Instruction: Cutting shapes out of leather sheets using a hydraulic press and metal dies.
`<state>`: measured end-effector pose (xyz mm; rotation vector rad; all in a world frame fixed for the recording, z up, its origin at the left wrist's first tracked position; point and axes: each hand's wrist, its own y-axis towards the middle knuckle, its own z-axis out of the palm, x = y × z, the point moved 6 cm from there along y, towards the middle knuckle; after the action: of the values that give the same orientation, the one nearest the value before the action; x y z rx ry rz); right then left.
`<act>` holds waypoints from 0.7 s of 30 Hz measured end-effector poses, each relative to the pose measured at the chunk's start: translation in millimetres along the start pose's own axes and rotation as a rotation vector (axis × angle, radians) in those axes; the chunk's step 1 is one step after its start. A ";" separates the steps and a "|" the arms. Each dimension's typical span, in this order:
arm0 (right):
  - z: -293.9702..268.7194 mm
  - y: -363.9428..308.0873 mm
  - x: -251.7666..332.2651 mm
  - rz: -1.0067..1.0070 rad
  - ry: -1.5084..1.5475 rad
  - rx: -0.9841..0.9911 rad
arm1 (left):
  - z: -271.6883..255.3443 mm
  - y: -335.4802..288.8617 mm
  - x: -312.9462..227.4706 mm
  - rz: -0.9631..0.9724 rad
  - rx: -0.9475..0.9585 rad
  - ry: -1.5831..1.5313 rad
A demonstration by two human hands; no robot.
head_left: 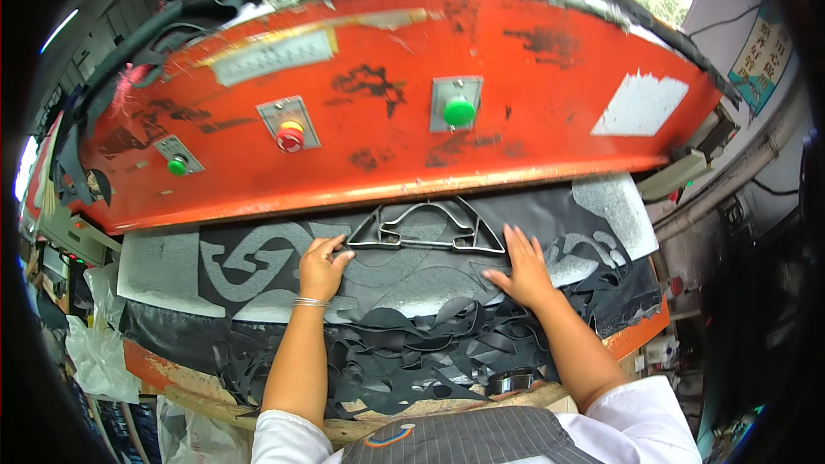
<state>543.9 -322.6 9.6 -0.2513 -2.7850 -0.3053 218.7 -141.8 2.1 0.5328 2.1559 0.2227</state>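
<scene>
A steel cutting die, a strip bent into a curved outline, lies on black sheet material below the red press head. My left hand, with bracelets at its wrist, has its curled fingers and thumb closed at the die's left tip. At the die's right end my right hand rests on the sheet, thumb and fingers spread, the fingers alongside the metal. Shapes are cut out of the sheet to the left and right, and the grey cutting board shows through the gaps.
The red press head spans the far side, carrying green buttons and a red stop button. Black cut-off scraps heap along the near edge, with a roll of tape among them. Plastic bags hang at the left.
</scene>
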 end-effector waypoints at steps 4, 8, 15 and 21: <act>-21.3 -56.9 -1.4 0.075 0.090 -0.043 | -61.0 -18.5 34.4 -0.206 -0.107 -0.255; -92.1 -40.0 56.9 -0.035 0.340 -0.230 | -179.8 -17.9 21.5 -0.181 -0.457 -0.209; -163.3 2.5 134.6 -0.149 0.601 -0.539 | -273.4 -45.5 -57.7 0.459 -1.092 0.315; -143.3 -41.2 145.4 -0.213 0.497 -0.491 | -254.8 -98.5 -72.9 0.251 -0.493 0.080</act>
<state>443.1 -376.3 183.8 0.0158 -2.2090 -0.9625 23.8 -254.2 173.4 0.5072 2.0041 0.8987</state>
